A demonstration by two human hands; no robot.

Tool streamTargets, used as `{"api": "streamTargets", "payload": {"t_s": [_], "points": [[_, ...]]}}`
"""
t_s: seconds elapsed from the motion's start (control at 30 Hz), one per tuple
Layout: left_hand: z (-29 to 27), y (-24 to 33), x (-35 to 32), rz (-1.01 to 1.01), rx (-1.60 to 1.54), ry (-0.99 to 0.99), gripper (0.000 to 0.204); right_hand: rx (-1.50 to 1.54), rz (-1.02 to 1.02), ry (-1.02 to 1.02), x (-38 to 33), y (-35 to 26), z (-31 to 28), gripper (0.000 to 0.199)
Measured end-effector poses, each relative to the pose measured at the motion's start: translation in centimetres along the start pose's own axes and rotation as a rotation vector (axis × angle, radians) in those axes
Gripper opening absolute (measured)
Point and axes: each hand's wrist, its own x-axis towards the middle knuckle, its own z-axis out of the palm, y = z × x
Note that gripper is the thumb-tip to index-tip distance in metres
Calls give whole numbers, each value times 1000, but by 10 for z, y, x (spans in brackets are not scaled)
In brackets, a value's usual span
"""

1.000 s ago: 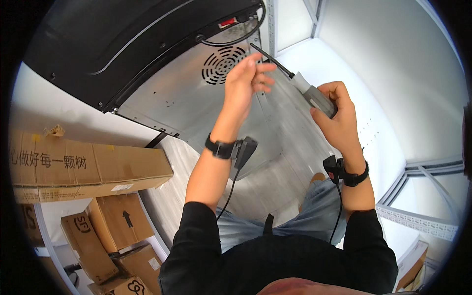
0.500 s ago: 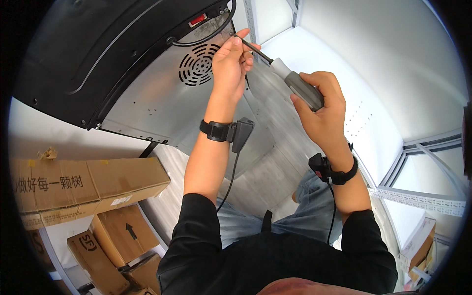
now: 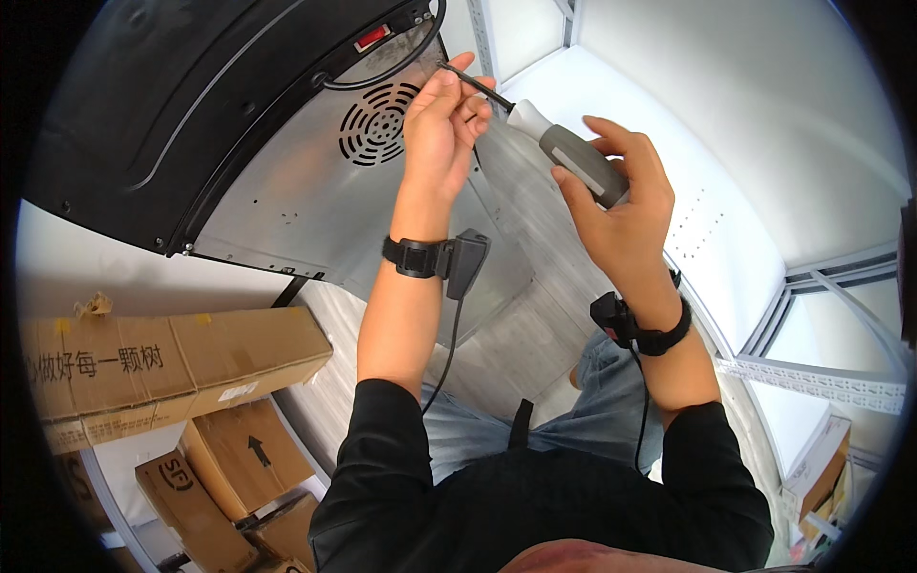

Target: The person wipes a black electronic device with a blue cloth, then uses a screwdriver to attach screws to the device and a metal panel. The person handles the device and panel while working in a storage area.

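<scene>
A screwdriver (image 3: pixel 579 162) with a grey and white handle slants up and left toward the corner of a bare metal panel (image 3: pixel 287 215). My right hand (image 3: pixel 626 201) is round the handle's butt end, its index finger lifted and the grip loose. The fingers of my left hand (image 3: pixel 441 129) close round the shaft near its tip, thumb and index finger on either side of it. The tip meets the panel's edge beside a black cable (image 3: pixel 396 78). Whatever sits under the tip is too small to make out.
The panel has a round slotted vent (image 3: pixel 380 124) and joins a black housing (image 3: pixel 143 105) with a red switch (image 3: pixel 373 38). Cardboard boxes (image 3: pixel 253 349) stand at the lower left. A white metal-framed shelf (image 3: pixel 707 248) runs along the right.
My right hand has loosened its fingers round the handle, the index finger now raised. The hands, screwdriver and panel all sit slightly farther left in view.
</scene>
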Motion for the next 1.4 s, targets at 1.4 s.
{"api": "streamTargets", "payload": {"t_s": [1.4], "points": [[4, 7, 2, -96, -179, 102, 28, 22, 111, -36, -10, -9, -2, 47]]}}
